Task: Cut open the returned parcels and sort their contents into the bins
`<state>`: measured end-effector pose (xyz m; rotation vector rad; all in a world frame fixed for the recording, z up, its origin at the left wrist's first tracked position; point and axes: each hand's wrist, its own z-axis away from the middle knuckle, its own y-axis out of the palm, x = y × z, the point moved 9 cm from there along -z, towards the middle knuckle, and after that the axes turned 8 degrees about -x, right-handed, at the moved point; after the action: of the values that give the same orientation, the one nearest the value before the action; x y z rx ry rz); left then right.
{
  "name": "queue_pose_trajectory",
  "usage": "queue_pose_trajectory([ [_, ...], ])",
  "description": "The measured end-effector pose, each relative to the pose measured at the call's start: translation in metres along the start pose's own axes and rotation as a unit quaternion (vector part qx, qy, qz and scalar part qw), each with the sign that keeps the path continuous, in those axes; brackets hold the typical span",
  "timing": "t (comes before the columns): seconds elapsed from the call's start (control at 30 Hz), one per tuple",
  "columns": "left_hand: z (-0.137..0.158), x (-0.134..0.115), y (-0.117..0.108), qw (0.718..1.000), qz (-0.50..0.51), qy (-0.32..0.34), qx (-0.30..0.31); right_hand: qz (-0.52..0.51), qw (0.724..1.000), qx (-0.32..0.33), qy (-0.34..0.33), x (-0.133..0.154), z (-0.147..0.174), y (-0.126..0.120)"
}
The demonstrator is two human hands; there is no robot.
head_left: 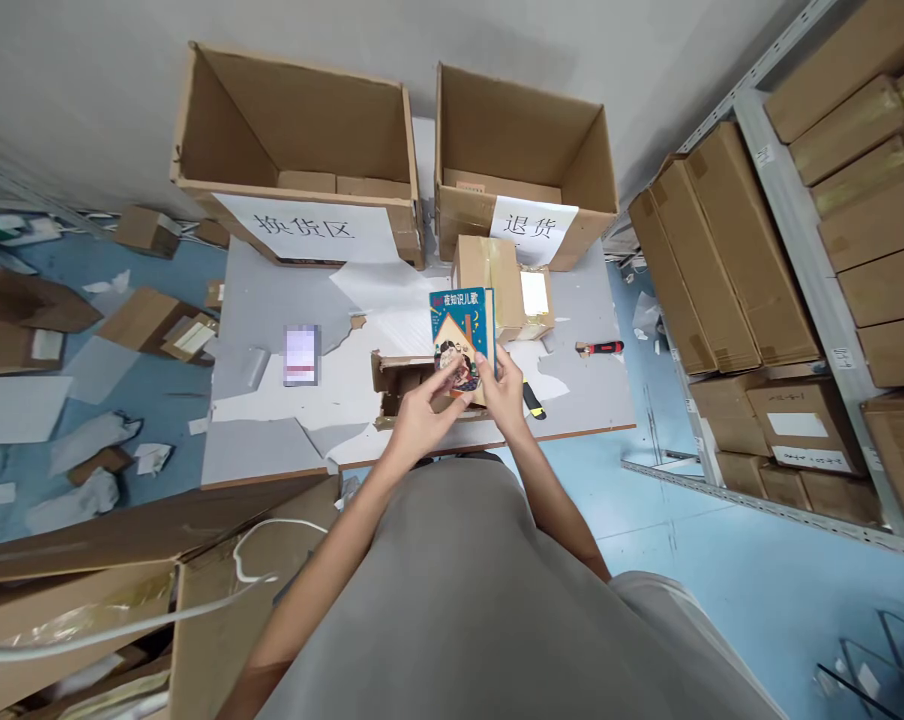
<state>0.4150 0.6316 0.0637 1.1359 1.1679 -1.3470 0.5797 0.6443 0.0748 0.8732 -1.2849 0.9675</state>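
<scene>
Presently, the table (234, 450) bears loose paper scraps; anything set on one could slide toward the front edge. Two large cartons, the left carton (321, 110) and right carton (523, 125), look alike and could be confused if their signs went unread. The open box (381, 375) lies by the hands; its ragged edges could snag a cover. The picture book (459, 310) is held up partly over it: left hand (420, 415) fingers on the lower cover, right hand (504, 395) gripping the right edge. A second volume may sit behind, unclear; if so, the two could slip apart. The yellow-black cutter (533, 402) could fall if the right wrist nudged it.
</scene>
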Motion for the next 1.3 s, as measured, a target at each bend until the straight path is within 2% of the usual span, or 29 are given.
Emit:
queue_pose_trajectory([
  [0.13, -0.014, 0.020, -0.038, 0.993, 0.049, -0.044, -0.097, -0.099, 0.991, 0.043, 0.080, -0.007, -0.002, -0.011],
  [0.2, -0.016, 0.025, -0.044, 0.988, 0.112, -0.084, -0.068, -0.135, 0.981, 0.064, 0.124, -0.011, 0.003, -0.013],
  [0.3, -0.015, 0.017, -0.044, 0.974, 0.194, -0.120, 0.000, -0.141, 0.976, 0.073, 0.149, -0.015, 0.008, -0.014],
  [0.53, -0.016, -0.006, -0.048, 0.967, 0.212, -0.139, 0.004, -0.117, 0.976, 0.100, 0.156, -0.016, 0.008, -0.006],
  [0.67, -0.020, -0.009, -0.050, 0.970, 0.197, -0.140, 0.005, -0.102, 0.977, 0.121, 0.143, -0.006, 0.005, -0.003],
  [0.8, -0.023, -0.016, -0.053, 0.977, 0.179, -0.118, 0.008, -0.069, 0.982, 0.151, 0.091, 0.013, -0.002, -0.004],
  [0.93, -0.027, -0.031, -0.065, 0.986, 0.152, -0.061, -0.005, -0.012, 0.983, 0.185, 0.009, 0.034, -0.010, -0.008],
  [1.1, -0.030, -0.053, -0.080, 0.996, 0.083, 0.022, -0.022, 0.008, 0.976, 0.206, -0.071, 0.047, -0.014, -0.011],
  [1.2, -0.028, -0.065, -0.081, 0.995, 0.082, 0.053, -0.034, -0.019, 0.975, 0.211, -0.071, 0.050, -0.011, -0.009],
  [1.3, -0.026, -0.068, -0.082, 0.995, 0.080, 0.039, -0.048, -0.039, 0.979, 0.197, -0.041, 0.052, -0.009, -0.010],
])
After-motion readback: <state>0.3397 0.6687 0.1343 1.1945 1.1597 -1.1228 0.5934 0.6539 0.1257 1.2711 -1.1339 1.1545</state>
